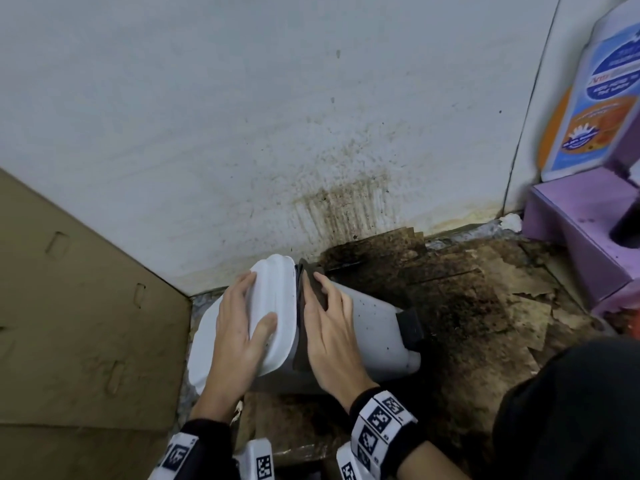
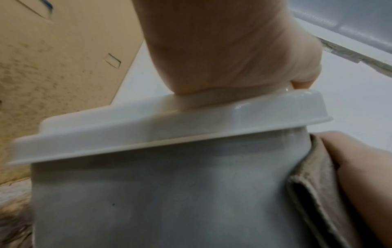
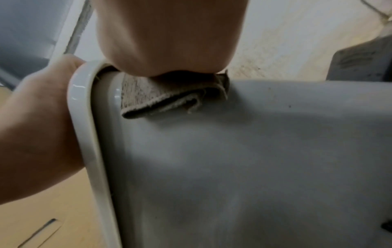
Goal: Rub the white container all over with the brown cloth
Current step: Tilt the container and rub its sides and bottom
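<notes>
The white container (image 1: 374, 327) lies tipped on its side on the floor, its white lid (image 1: 273, 296) facing left. My left hand (image 1: 242, 306) rests flat on the lid with fingers spread, steadying it. My right hand (image 1: 325, 306) presses the folded brown cloth (image 1: 313, 289) with straight fingers against the container's upper side, right beside the lid's rim. The right wrist view shows the cloth (image 3: 165, 97) pinned under my right hand (image 3: 169, 42) on the grey-white wall (image 3: 254, 151). In the left wrist view my left hand (image 2: 233, 58) sits on the lid (image 2: 169, 124).
A cardboard box (image 1: 69, 306) stands close on the left. The stained white wall (image 1: 277, 116) is right behind the container. Dirty cardboard sheets (image 1: 467, 289) cover the floor to the right, and a purple dispenser (image 1: 588, 237) stands at the far right. My dark-clad knee (image 1: 571, 410) is at lower right.
</notes>
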Motion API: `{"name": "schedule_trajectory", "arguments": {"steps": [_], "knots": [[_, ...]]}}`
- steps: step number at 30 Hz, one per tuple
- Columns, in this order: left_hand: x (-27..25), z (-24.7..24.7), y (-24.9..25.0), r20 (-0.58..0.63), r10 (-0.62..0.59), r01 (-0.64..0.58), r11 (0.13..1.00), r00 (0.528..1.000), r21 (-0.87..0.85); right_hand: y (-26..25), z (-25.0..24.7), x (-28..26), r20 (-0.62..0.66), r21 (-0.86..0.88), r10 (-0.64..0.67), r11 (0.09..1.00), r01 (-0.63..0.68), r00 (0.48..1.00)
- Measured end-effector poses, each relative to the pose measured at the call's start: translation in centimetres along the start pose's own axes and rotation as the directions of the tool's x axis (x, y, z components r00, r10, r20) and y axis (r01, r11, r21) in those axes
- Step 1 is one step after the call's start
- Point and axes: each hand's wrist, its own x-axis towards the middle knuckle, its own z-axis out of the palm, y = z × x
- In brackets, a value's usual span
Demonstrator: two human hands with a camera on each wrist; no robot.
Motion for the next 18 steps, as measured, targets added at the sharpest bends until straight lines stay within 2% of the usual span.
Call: {"name": "schedule_trajectory", "arguments": {"steps": [3, 8, 13, 15, 18], "knots": [[-0.1, -0.1, 0.2, 0.01, -0.001, 0.001, 1.0, 1.0, 0.007, -0.2, 0.3, 0.6, -0.014, 0.1, 0.037, 0.994, -0.035, 0.999], [0.3, -0.6, 0.9, 0.047, -0.031, 0.029, 0.999, 0.998, 0.038, 0.1, 0.3, 1.2, 0.064, 0.138, 0.022, 0.99, -0.031, 0.998], [0.8, 0.3, 1.2, -0.062, -0.092, 0.096, 0.992, 0.994, 0.076, 0.7, 0.2, 1.0, 0.096, 0.098, 0.019, 0.995, -0.029, 0.995], [0.9, 0.1, 0.8, -0.075, -0.098, 0.102, 0.993, 0.992, 0.059, 2.5, 0.3, 0.8, 0.082, 0.054, 0.073, 0.996, -0.078, 0.994], [0.9, -0.3, 0.5, -0.08, -0.103, 0.105, 0.994, 0.992, 0.023, 6.7, 0.2, 0.3, 0.07, 0.033, 0.229, 0.972, -0.231, 0.971]]}}
